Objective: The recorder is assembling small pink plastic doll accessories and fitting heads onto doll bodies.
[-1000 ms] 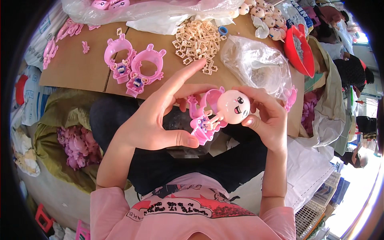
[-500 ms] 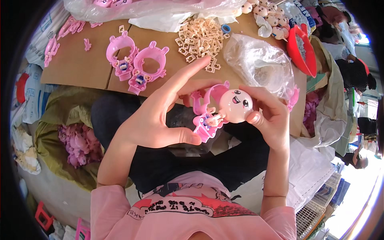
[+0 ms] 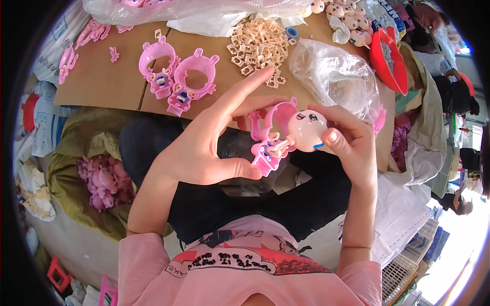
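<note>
Over my lap, my left hand [image 3: 202,152] grips a pink plastic toy body [image 3: 267,159] with an open ring. Its thumb presses the lower edge; the other fingers reach behind and the index finger points up and away. A round cream doll head [image 3: 302,128] with a smiling face is pinched by my right hand [image 3: 356,142], thumb in front and fingers behind. The head sits beside the ring, its cream stem against the small figure on the pink body. Whether the stem is fixed in there cannot be made out. A blue patch shows on the head's lower side.
On the cardboard tabletop [image 3: 109,84] lie two pink ringed bodies [image 3: 195,76], a pile of cream clips [image 3: 258,45], a blue ring [image 3: 291,32] and a clear plastic bag [image 3: 334,76]. A red scoop [image 3: 386,61] stands right; a sack of pink parts [image 3: 104,186] stands left.
My right hand has turned the doll head, so its face points more to the upper left and a blue patch shows below. Both hands appear slightly further right.
</note>
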A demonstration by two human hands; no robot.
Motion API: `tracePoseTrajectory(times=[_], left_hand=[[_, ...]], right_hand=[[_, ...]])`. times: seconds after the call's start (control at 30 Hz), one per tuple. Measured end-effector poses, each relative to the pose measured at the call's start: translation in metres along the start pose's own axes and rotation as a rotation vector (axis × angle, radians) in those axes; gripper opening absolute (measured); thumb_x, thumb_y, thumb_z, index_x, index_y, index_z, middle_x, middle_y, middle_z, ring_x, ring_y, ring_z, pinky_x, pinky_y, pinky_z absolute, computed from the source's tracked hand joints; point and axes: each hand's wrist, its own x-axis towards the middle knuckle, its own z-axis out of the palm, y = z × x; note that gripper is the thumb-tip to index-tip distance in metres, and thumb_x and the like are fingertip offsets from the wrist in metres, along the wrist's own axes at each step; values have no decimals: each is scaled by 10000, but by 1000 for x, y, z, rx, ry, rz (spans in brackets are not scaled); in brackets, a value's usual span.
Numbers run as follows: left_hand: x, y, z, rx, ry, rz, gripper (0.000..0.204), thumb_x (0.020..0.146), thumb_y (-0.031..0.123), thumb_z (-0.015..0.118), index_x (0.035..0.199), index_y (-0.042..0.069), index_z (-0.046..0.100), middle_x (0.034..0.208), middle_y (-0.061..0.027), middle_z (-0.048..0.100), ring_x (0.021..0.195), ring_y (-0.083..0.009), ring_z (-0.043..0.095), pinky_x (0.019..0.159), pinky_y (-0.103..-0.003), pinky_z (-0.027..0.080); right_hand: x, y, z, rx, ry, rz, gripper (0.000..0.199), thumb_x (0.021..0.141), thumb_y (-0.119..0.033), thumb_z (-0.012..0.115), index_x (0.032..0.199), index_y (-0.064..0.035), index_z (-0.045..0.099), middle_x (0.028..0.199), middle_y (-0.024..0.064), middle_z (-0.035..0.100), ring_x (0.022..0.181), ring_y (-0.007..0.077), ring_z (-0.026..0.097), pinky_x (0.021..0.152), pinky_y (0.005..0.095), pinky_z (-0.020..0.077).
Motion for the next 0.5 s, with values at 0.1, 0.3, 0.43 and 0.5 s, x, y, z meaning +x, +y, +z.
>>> tracePoseTrajectory(times=[0.1, 0.3, 0.43, 0.5], left_hand=[[0, 1, -1, 119, -13, 32, 1240, 518, 225, 904, 1515, 72, 182, 1380, -180, 506, 1281, -255, 484, 1029, -361, 367], [-1, 1, 0, 44, 3, 2, 1236, 522, 228, 902, 1515, 71, 183, 1380, -176, 508, 1279, -256, 487, 1029, -362, 367], [0, 2, 1, 59, -4, 4, 1229, 535, 255, 901, 1515, 70, 183, 1381, -175, 506, 1275, -257, 489, 1022, -360, 370], [0, 3, 2, 24, 12, -10, 1226, 539, 263, 901, 1514, 69, 183, 1381, -175, 506, 1273, -258, 491, 1020, -359, 372]], right_hand=[[-1, -2, -3, -30, -4, 15, 401, 831, -311, 744, 1102, -21, 690, 832, -17, 605, 702, 60, 457, 628, 216, 379], [2, -5, -3, -60, -39, 15, 408, 822, -336, 749, 1101, -41, 698, 826, -17, 605, 706, 55, 463, 622, 209, 368], [4, -8, -1, -56, -56, 50, 420, 817, -354, 749, 1102, -49, 699, 840, -13, 621, 707, 57, 469, 621, 216, 368], [5, -8, 1, -35, -53, 19, 430, 818, -372, 743, 1102, -51, 699, 863, -8, 639, 711, 61, 472, 623, 223, 371]])
